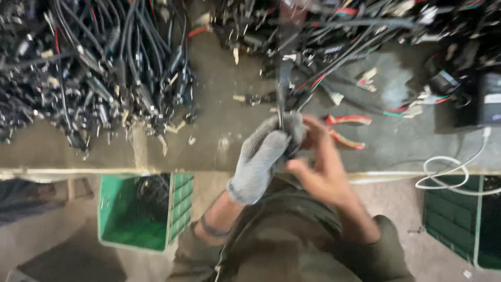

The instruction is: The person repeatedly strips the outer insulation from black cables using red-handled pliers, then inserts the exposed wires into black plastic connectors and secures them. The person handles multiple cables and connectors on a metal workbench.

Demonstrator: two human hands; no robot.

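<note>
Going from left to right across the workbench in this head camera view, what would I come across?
Pile of black cables → gloved left hand gripping a black cable → bare right hand → red-handled pliers → white cord → black box.

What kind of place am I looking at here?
Probably a wire-harness sorting or salvage workshop: heaps of black cable bundles cover a worn grey workbench, red-handled pliers lie on it, and green plastic crates sit below.

Head view, steeply down, close
</note>
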